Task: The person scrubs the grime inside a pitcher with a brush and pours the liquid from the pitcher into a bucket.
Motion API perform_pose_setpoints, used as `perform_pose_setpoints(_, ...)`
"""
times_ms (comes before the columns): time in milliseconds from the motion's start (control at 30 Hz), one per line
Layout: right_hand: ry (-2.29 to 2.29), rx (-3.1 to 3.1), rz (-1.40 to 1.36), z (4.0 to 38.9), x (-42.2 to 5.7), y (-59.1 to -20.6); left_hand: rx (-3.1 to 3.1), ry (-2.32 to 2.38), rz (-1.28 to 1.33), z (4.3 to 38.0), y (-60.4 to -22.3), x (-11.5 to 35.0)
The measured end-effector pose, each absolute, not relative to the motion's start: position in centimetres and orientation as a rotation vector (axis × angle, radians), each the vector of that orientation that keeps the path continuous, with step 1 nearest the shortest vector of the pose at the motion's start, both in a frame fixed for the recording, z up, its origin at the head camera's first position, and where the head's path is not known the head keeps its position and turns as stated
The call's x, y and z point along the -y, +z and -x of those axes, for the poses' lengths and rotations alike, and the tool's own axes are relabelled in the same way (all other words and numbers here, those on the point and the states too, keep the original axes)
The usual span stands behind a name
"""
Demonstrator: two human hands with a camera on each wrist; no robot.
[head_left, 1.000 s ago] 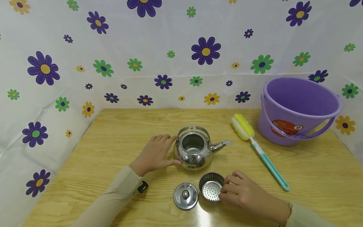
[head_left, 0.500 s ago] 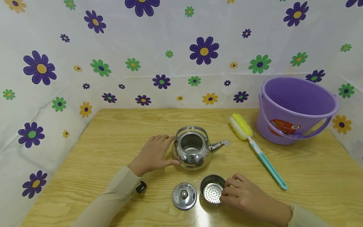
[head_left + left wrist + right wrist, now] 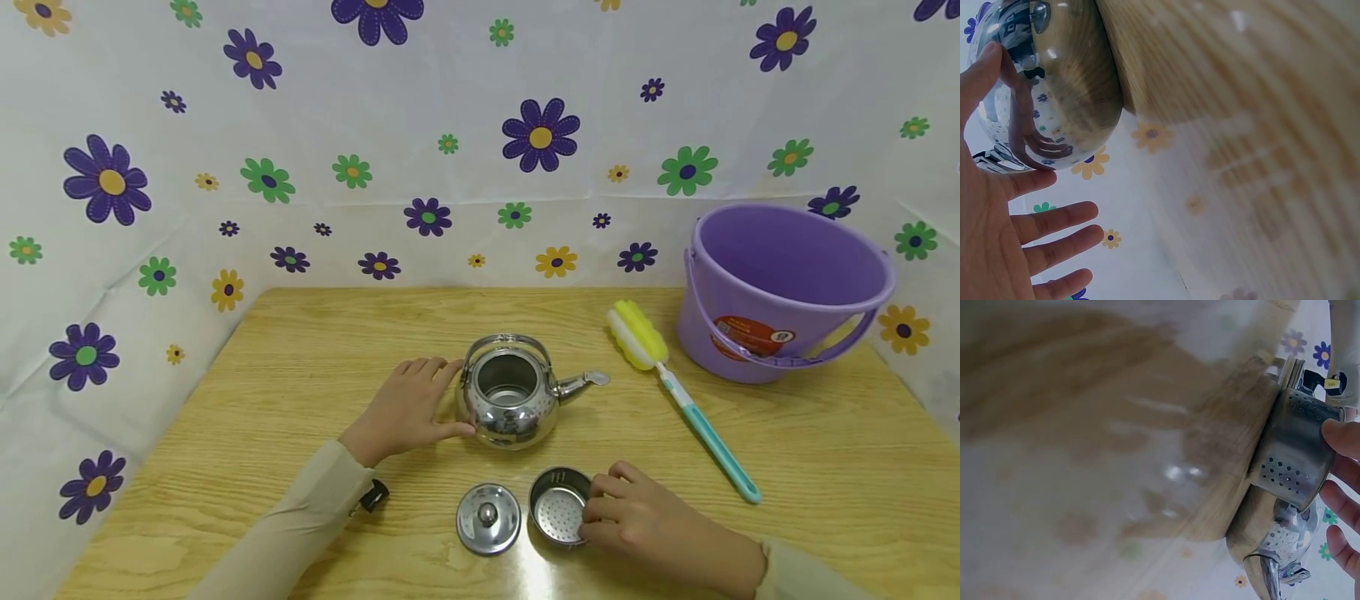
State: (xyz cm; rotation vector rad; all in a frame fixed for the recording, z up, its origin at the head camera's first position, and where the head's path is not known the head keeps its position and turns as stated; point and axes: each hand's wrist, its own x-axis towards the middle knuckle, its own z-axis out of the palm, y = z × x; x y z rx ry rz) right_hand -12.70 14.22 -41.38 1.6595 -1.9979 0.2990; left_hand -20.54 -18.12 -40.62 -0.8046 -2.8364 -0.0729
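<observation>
A shiny steel teapot (image 3: 508,408) stands lidless, its spout to the right and its handle raised. My left hand (image 3: 408,408) is at its left side, with thumb and index finger touching the round body. In the left wrist view the other fingers (image 3: 1063,247) spread out straight. In front of the pot, my right hand (image 3: 645,517) pinches the rim of a perforated steel tea strainer (image 3: 1291,444) between thumb and fingers. The strainer sits upright, its open top facing up. Beside it lies the round pot lid (image 3: 488,518), knob up.
A sponge bottle brush (image 3: 697,417) with a teal handle lies right of the teapot. Behind it, at the back right, a purple bucket (image 3: 780,292) stands with its handle down. A flowered white sheet (image 3: 375,108) hangs behind the wooden table (image 3: 300,350).
The strainer in my right hand has shifted slightly toward me and settled beside the lid. My left hand keeps its place at the teapot. The head view has shifted a little.
</observation>
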Motion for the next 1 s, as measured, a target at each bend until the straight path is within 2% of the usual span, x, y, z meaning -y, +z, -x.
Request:
perform_pose_setpoints(400,0.270,2.016,-1.655,12.9,-14.4,-41.2,2.879,-0.103,0.792,20.5,-40.5,18.2)
perform_pose_setpoints(633,0.353,2.084,-1.551,12.9,-14.9,-38.5,2.893,-0.103,0.793,20.5,-40.7,18.2)
perform_pose_setpoints(1000,0.387,2.135,-1.292,16.5,-18.0,-36.2,2.899,-0.120,0.796,20.5,-40.8,18.2)
